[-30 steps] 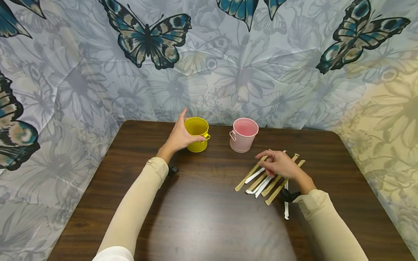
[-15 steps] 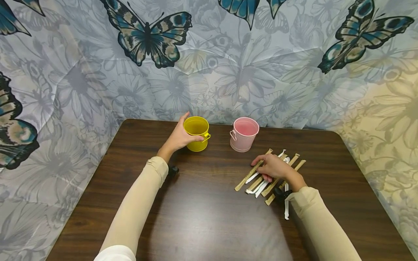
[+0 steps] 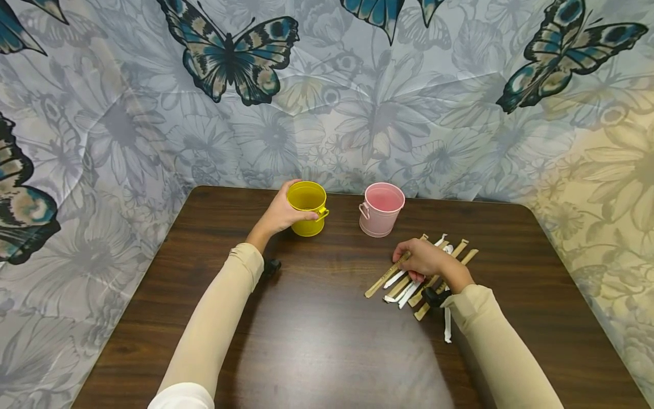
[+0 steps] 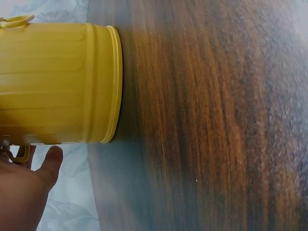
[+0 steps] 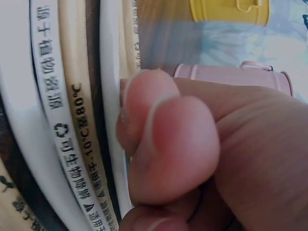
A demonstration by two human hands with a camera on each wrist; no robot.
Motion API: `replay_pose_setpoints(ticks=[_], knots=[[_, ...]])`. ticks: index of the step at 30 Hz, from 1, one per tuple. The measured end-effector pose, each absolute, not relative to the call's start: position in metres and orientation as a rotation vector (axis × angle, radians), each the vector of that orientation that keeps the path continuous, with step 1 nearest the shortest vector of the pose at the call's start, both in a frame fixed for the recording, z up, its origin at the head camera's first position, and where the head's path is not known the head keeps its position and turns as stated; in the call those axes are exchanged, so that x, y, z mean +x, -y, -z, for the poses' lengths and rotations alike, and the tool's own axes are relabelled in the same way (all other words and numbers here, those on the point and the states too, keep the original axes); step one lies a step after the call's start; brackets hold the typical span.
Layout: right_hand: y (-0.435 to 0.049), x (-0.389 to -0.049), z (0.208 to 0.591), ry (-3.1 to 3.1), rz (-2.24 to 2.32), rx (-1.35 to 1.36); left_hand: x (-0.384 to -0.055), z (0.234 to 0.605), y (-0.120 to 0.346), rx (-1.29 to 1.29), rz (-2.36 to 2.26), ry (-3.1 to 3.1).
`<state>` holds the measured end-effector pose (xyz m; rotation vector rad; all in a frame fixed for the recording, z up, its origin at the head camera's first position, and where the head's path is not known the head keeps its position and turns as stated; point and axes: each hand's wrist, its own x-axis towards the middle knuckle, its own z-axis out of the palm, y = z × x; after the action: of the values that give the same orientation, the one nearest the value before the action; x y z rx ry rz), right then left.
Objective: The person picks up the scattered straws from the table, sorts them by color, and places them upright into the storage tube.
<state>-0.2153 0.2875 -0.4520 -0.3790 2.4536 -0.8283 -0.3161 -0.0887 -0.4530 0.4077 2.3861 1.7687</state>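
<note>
My left hand (image 3: 280, 215) holds a small yellow bucket (image 3: 309, 227) upright at the back of the table, thumb along its near side by the handle loop. In the left wrist view the bucket's ribbed wall (image 4: 53, 82) fills the upper left. To the right, my right hand (image 3: 430, 262) pinches a tan paper-wrapped straw (image 3: 379, 284), the leftmost of a loose row. Several white and tan wrapped straws (image 5: 53, 96) with printed lettering lie beside its fingers in the right wrist view. The hand hides the middle of the row.
A pink bucket (image 3: 379, 221) stands upright between the hands, near the table's back edge. One white wrapped straw (image 3: 448, 326) lies apart, partly under the right wrist. Behind the dark wooden table (image 3: 317, 341) hangs a butterfly-printed cloth (image 3: 332, 113).
My right hand has come down and left onto the straws, and its fingers have closed on the leftmost tan one, which has shifted slightly. The left hand's fingers have settled around the yellow bucket.
</note>
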Motion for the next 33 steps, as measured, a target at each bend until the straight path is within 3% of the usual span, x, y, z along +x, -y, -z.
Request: replay_pose_setpoints(ticks=[14,33], knots=[[-0.282,-0.222,0.45,-2.435,0.939,-0.446,-0.316,0.452,0.087,0.394,-1.775,-2.382],[-0.229,-0.237,0.387,-2.441,1.345,-0.466,-0.317,0.452,0.088,0.379,-1.725,-2.42]])
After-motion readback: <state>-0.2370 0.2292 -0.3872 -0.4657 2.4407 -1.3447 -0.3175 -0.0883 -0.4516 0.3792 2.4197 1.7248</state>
